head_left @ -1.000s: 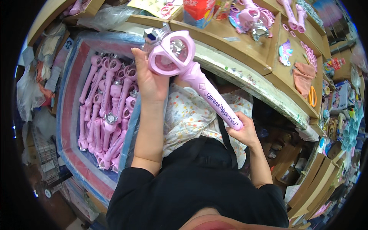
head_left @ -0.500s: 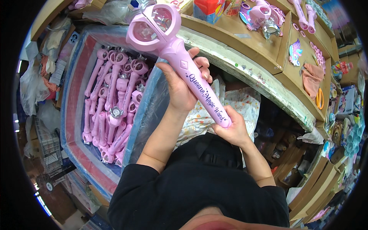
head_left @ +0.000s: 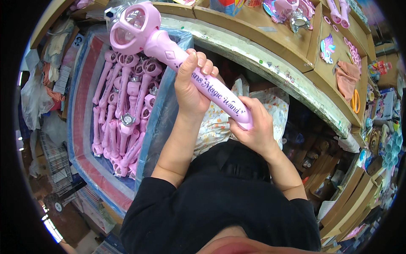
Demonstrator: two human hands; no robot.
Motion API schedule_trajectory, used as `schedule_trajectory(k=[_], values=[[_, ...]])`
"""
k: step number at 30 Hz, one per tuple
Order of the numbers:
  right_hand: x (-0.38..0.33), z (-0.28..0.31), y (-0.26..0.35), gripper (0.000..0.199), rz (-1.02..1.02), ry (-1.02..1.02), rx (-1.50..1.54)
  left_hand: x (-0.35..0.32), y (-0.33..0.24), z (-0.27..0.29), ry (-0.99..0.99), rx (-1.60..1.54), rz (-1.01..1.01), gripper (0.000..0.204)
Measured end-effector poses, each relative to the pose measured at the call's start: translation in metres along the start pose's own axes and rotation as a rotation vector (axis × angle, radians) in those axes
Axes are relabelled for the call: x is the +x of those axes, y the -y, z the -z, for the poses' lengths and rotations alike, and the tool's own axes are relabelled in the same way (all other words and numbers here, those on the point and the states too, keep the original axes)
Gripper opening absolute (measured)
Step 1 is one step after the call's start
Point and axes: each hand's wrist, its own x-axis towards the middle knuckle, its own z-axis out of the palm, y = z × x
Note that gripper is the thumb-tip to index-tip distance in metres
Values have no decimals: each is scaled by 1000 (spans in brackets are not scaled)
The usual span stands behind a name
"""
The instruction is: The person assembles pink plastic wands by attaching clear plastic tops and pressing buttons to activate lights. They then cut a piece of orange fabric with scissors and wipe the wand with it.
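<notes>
A pink toy wand point(head_left: 171, 53) lies slantwise across my two hands, its clear-windowed round head at the upper left and its silver tip beyond that. Around the middle of the handle my left hand point(head_left: 192, 84) is closed, thumb on top, hiding part of the lettering. My right hand point(head_left: 256, 127) grips the handle's lower end, thumb beneath and fingers over it. To the left, several similar pink wands point(head_left: 122, 91) are piled in a big box lined with clear plastic point(head_left: 82, 139). The held wand's head is above the box's far edge.
Ahead runs a worn bench edge point(head_left: 270, 70) with cardboard trays point(head_left: 292, 46) on it. In them are another wand head point(head_left: 292, 15), a winged decoration point(head_left: 327, 48), a peach cloth point(head_left: 347, 80) and orange-handled scissors point(head_left: 355, 102). Patterned fabric point(head_left: 270, 108) hangs beneath the bench.
The wand has swung left and tilted flatter, its head now farther left. My left hand has wrapped its fingers and thumb over the handle, where before it lay more open beneath.
</notes>
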Motion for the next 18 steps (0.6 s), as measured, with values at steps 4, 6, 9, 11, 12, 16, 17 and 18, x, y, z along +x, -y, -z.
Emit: schedule_trajectory(k=[4, 6, 9, 11, 12, 16, 17, 18], values=[[10, 21, -4, 43, -851, 545, 1226, -2, -6, 2, 135, -210, 106, 17], [13, 20, -6, 44, -864, 598, 1437, -1, -7, 2, 197, -244, 136, 17], [12, 8, -3, 42, -436, 337, 693, 0, -11, 2, 74, -79, 40, 16], [12, 3, -1, 42, -214, 233, 290, 0, -12, 2, 21, 3, -3, 15], [13, 3, 0, 42, -101, 175, 86, 0, -12, 2, -8, 35, -32, 15], [15, 13, 2, 45, -783, 573, 963, 1, -15, 2, 207, -249, 99, 16], [16, 12, 2, 47, -822, 571, 1104, 1, -16, 2, 219, -225, 90, 17], [16, 13, 3, 47, -727, 537, 993, 2, -17, 1, 194, -190, 73, 16]])
